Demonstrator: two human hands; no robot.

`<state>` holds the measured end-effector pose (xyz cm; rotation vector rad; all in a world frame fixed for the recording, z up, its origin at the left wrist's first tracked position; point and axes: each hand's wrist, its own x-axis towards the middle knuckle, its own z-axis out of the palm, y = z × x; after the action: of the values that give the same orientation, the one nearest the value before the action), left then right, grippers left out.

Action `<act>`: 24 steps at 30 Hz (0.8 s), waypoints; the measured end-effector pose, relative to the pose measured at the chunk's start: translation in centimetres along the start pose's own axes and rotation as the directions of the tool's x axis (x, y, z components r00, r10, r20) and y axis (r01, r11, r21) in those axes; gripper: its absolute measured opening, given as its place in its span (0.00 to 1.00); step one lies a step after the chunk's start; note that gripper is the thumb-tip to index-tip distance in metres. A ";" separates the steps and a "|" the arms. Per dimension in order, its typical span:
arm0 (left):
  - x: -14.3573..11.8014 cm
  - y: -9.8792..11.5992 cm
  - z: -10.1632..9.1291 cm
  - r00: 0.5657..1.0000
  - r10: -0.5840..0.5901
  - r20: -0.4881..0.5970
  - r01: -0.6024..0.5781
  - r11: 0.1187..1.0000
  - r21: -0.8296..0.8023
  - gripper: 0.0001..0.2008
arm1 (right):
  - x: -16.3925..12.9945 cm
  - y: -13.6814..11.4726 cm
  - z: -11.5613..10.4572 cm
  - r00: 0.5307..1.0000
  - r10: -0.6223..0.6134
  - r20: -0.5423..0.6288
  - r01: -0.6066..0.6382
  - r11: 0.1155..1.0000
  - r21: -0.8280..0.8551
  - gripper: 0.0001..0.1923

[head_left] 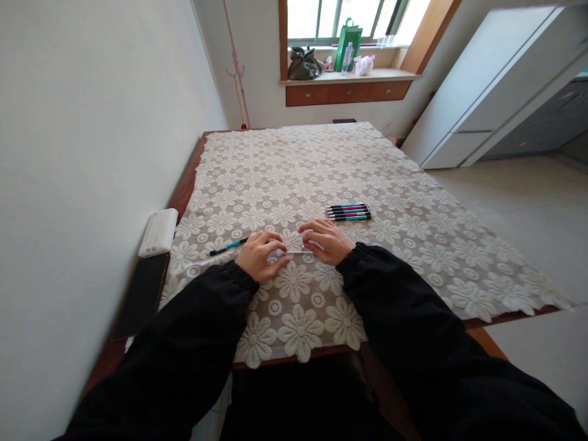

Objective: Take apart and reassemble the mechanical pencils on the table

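My left hand [260, 252] rests on the lace tablecloth [331, 165] and grips a black and teal pen [228, 246] whose tip points left. My right hand [327, 239] sits close beside it, fingers curled. A thin pale rod [299, 252], perhaps a pen refill, spans between the fingertips of both hands. Just beyond my right hand, several black pens with teal and pink grips [349, 212] lie side by side in a neat row.
The wooden table [184, 190] stands against a white wall on the left. A white power bank [158, 232] and a dark flat slab [142, 294] lie at its left edge. Bags and a bottle [347, 58] sit on the far window ledge. White cabinet at right.
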<state>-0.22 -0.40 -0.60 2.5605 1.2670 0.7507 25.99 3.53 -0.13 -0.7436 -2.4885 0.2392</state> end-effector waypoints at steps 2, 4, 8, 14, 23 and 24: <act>0.0 0.2 -0.1 0.998 -0.036 -0.048 0.036 0.999 -0.006 0.07 | 0.0 0.0 0.0 0.999 0.024 -0.028 -0.024 1.000 -0.017 0.08; 0.1 0.2 -0.1 0.994 -0.078 -0.073 0.078 0.997 -0.002 0.09 | 0.0 0.1 0.3 0.999 0.045 -0.019 -0.046 0.998 -0.043 0.07; 0.1 -0.1 0.1 0.995 -0.097 -0.030 0.098 0.994 0.048 0.10 | -0.2 0.4 1.0 0.998 0.058 0.015 -0.057 0.996 -0.067 0.05; 0.0 -0.5 0.3 0.998 -0.055 0.000 0.055 0.998 0.021 0.05 | -0.1 0.1 1.4 0.997 0.075 0.009 -0.075 0.995 -0.066 0.03; 0.0 -0.3 0.2 1.000 -0.009 -0.022 0.009 1.000 0.001 0.05 | -0.1 0.2 1.5 0.997 0.073 -0.009 -0.073 0.996 -0.058 0.02; 0.0 -0.2 0.2 1.000 -0.011 -0.027 0.011 1.000 -0.003 0.05 | -0.1 0.1 1.4 0.997 0.075 -0.019 -0.076 0.995 -0.059 0.03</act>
<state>-0.29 -0.23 -0.81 2.5475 1.2866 0.7864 25.34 3.56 -1.38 -0.8618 -2.4640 0.1852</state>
